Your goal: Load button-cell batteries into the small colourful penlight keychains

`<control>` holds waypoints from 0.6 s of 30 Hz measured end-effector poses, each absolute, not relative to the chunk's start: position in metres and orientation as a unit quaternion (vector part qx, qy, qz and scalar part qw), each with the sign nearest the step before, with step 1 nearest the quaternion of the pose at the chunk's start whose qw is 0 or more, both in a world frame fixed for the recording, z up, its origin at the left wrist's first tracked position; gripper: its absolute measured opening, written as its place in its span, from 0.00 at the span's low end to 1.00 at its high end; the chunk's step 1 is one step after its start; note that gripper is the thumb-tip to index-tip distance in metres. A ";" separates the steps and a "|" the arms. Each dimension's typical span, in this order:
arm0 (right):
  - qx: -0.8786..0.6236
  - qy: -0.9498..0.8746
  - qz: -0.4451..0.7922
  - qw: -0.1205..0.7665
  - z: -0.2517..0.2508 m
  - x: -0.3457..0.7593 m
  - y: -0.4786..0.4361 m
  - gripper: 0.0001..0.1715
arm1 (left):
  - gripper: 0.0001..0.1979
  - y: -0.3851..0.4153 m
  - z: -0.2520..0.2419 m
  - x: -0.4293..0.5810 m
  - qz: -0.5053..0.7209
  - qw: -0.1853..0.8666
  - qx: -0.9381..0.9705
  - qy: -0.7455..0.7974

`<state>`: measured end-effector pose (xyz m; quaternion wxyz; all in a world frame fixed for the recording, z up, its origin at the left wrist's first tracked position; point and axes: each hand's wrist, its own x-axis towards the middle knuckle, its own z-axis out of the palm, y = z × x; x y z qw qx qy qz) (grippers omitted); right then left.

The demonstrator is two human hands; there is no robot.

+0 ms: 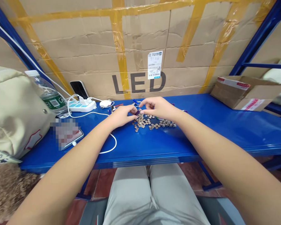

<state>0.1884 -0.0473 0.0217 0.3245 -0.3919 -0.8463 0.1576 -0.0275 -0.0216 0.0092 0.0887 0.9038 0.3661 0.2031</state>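
Note:
A pile of small round metal discs (152,122) lies on the blue shelf (224,131) in front of me. My left hand (123,115) rests at the pile's left edge, fingers curled and pinching a small purple-tipped piece (137,112). My right hand (157,107) meets it from the right, fingertips pinched on the same small piece just above the pile. A few thin blue and red pieces (118,106) lie behind the hands.
A white power strip (82,105) with plugs and a white cable (110,145) lie left of the pile. A phone (69,135), a water bottle (48,93) and a beige bag (11,109) stand far left. A cardboard box (245,92) sits back right; cardboard wall behind.

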 end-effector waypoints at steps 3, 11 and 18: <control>-0.427 -0.834 0.140 0.320 0.022 0.194 -0.043 0.18 | 0.08 -0.021 0.009 -0.028 0.199 0.085 0.901 0.376; -0.504 -0.850 0.033 0.148 0.008 0.200 -0.026 0.11 | 0.08 -0.022 0.010 -0.027 0.197 0.086 0.900 0.379; -0.553 -0.827 -0.012 0.094 0.000 0.188 -0.024 0.16 | 0.08 -0.022 0.009 -0.026 0.190 0.091 0.903 0.374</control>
